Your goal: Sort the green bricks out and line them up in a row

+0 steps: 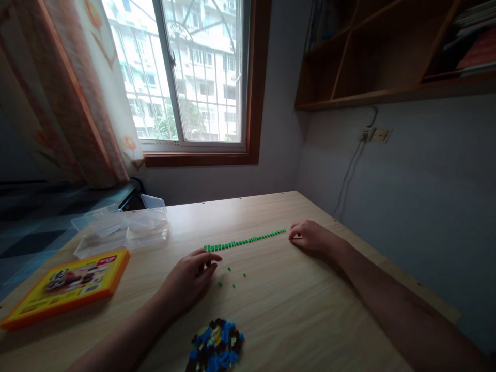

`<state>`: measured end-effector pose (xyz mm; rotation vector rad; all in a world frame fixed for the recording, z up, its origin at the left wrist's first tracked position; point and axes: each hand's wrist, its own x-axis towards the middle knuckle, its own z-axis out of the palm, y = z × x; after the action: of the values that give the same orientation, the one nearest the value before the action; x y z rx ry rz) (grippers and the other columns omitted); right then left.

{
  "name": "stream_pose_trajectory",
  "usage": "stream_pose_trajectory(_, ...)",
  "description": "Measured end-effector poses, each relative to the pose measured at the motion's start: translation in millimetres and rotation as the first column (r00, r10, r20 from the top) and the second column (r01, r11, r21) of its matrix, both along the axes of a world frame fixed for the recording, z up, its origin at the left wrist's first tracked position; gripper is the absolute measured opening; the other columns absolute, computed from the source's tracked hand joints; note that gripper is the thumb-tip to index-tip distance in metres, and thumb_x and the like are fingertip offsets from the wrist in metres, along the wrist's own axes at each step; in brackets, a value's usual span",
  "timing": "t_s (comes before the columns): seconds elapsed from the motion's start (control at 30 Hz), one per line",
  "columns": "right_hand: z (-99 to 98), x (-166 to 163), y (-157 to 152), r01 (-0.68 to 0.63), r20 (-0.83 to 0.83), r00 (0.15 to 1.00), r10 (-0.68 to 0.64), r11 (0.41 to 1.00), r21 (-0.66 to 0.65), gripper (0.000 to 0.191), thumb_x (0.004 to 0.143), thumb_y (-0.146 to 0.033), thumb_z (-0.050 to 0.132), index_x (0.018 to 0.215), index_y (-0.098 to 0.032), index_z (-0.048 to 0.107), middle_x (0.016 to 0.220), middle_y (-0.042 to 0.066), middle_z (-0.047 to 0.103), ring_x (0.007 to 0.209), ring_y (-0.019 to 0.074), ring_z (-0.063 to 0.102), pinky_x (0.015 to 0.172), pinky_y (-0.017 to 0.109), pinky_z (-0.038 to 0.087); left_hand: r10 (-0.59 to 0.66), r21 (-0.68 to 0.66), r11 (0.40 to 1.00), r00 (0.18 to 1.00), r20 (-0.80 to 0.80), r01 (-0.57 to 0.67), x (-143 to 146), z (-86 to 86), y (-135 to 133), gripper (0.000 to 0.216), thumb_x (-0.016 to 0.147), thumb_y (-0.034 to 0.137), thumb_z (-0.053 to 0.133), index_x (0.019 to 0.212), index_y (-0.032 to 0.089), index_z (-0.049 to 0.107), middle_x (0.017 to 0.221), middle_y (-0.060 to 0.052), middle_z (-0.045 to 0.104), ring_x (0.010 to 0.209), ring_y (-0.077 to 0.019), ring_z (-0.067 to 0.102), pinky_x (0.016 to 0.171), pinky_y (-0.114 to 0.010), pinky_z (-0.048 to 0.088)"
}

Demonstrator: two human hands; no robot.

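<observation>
A long row of small green bricks [245, 241] runs across the wooden table [310, 320]. My left hand [189, 279] lies on the table just below the row's left end, fingers curled and pressed together near the end brick. My right hand [310, 237] rests at the row's right end, fingers bent in a pinch close to the last brick. Whether either hand holds a brick is hidden. Several loose green bricks [232, 276] lie scattered between the hands. A pile of blue, brown and yellow bricks [216, 347] sits near the front edge.
A yellow-orange box [65, 287] lies at the left. Behind it stands a clear plastic container [124, 230] with its lid. A window, a curtain and a wall shelf are beyond the table. A cable hangs from a wall socket [374, 134].
</observation>
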<state>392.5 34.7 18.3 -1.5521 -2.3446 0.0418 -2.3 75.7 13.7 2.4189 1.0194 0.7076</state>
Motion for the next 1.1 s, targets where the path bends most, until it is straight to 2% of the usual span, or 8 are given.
stream_pose_trajectory(0.13,-8.4,17,8,0.096,-0.023,0.995,-0.095,0.995,0.020,0.016,0.083,-0.022,0.063,0.080,-0.023,0.078,0.083,0.002,0.072,0.072,0.0153,0.064,0.069,0.025,0.045,-0.004,0.013,1.000,1.000,-0.001,0.004,0,-0.5,1,0.029,0.088,0.032,0.048,0.097,0.021,0.074,0.085,-0.003,0.065,0.060,-0.0123,0.055,0.061,-0.024,0.046)
stream_pose_trajectory(0.33,-25.4,18,19,0.173,-0.098,0.982,-0.163,0.980,0.097,0.020,0.090,-0.026,0.058,0.089,-0.022,0.077,0.093,0.004,0.074,0.083,0.0179,0.066,0.075,0.027,0.047,0.000,0.021,1.000,1.000,-0.011,0.000,0,-1.6,2,0.030,0.089,0.033,0.047,0.097,0.021,0.074,0.087,-0.004,0.064,0.059,-0.0117,0.055,0.061,-0.025,0.046)
stream_pose_trajectory(0.43,-27.2,16,21,0.176,-0.133,0.978,-0.161,0.978,0.116,0.021,0.091,-0.027,0.057,0.091,-0.021,0.077,0.096,0.004,0.074,0.087,0.0174,0.067,0.079,0.027,0.047,-0.001,0.019,1.000,1.000,-0.008,0.002,0,-1.9,2,0.030,0.089,0.033,0.047,0.096,0.020,0.073,0.088,-0.004,0.064,0.059,-0.0115,0.055,0.061,-0.025,0.046)
stream_pose_trajectory(0.7,-26.4,20,19,0.160,-0.148,0.979,-0.142,0.980,0.120,0.021,0.089,-0.027,0.058,0.090,-0.020,0.078,0.090,0.005,0.074,0.081,0.0173,0.066,0.075,0.027,0.048,0.009,0.016,1.000,1.000,-0.010,-0.008,0,-1.1,1,0.030,0.089,0.033,0.047,0.096,0.020,0.073,0.089,-0.004,0.064,0.059,-0.0114,0.054,0.062,-0.025,0.047)
stream_pose_trajectory(1.1,-30.6,19,23,0.155,-0.190,0.974,-0.125,0.977,0.147,0.021,0.091,-0.028,0.057,0.091,-0.021,0.078,0.095,0.006,0.073,0.087,0.0179,0.067,0.079,0.028,0.049,0.002,0.021,1.000,1.000,-0.012,-0.002,1,-1.5,0,0.029,0.089,0.032,0.047,0.095,0.021,0.073,0.089,-0.004,0.065,0.061,-0.0117,0.056,0.062,-0.025,0.048)
